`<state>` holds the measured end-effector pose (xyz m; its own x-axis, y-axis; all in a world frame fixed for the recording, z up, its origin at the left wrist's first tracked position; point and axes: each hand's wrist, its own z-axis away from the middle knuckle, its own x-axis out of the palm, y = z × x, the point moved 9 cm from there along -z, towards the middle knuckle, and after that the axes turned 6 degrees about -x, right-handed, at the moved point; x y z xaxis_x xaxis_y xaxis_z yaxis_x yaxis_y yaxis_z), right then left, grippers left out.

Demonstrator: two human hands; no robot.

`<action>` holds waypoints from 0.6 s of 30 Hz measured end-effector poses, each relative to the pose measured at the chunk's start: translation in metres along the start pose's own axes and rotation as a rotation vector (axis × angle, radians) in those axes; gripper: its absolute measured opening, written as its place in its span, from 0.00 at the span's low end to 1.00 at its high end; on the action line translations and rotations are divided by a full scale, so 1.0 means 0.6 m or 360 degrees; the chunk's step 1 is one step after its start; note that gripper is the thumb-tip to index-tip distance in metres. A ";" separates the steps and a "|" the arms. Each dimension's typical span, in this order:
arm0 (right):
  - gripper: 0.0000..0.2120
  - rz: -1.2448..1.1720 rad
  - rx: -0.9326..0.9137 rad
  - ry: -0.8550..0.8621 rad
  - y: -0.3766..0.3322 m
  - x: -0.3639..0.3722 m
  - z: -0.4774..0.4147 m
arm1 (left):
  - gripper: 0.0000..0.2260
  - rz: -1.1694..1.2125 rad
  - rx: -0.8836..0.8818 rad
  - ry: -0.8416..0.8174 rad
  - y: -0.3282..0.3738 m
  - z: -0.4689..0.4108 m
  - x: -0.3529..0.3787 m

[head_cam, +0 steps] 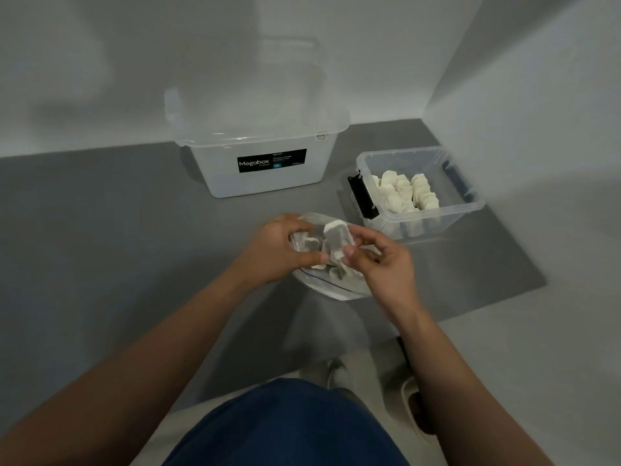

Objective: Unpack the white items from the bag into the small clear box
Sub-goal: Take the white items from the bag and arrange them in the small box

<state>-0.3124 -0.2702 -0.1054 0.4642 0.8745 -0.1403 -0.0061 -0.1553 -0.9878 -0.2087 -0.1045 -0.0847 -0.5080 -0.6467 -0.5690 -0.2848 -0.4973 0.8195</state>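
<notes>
Pale grey walls (134,62) meet in a corner behind a darker grey table (100,230); at the far middle of the table stands a large translucent box (265,183) with its lid on and a black label (272,160) reading "Megabox" on its near wall.

To the right of it, and apart from it, sits the small clear box (470,210), lid off, with a black latch (363,196) hanging on its left end; inside, white items (406,193) are packed upright in rows that fill the left and middle part of the box.

Near the middle of the table, just beside the small clear box on its near left, both hands work at a clear plastic bag (336,287) with a zip strip along its near edge; more white pieces show through the plastic.

The left hand (279,243) grips the left side of the bag, fingers curled over the top and thumb pressed against the front; the right hand (386,260) pinches one white item (336,237) between thumb and forefinger at the top of the bag, its other fingers loosely curled; whether that item is fully clear of the plastic I cannot tell.

Below the table edge, at the near side, a dark blue garment (285,425) and a pale slipper (416,408) on a light floor are in view.
</notes>
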 end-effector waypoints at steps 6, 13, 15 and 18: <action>0.09 -0.0297 0.0049 0.0066 0.006 0.039 0.010 | 0.18 -0.0021 0.0066 -0.0034 0.006 -0.015 0.013; 0.18 0.0555 -0.0167 -0.0184 -0.033 0.041 -0.002 | 0.08 -0.0301 0.0082 -0.0012 0.000 -0.013 0.013; 0.17 0.0778 -0.0354 -0.0258 -0.064 0.044 -0.006 | 0.08 -0.0395 0.0142 -0.0033 0.008 -0.013 0.017; 0.08 0.1008 -0.0564 -0.0387 -0.090 0.052 -0.017 | 0.08 -0.0475 0.0221 -0.0026 0.020 -0.011 0.022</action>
<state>-0.2889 -0.2393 -0.0557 0.2581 0.6397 -0.7240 0.0973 -0.7628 -0.6392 -0.2133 -0.1228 -0.0828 -0.3980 -0.4746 -0.7850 -0.5305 -0.5790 0.6191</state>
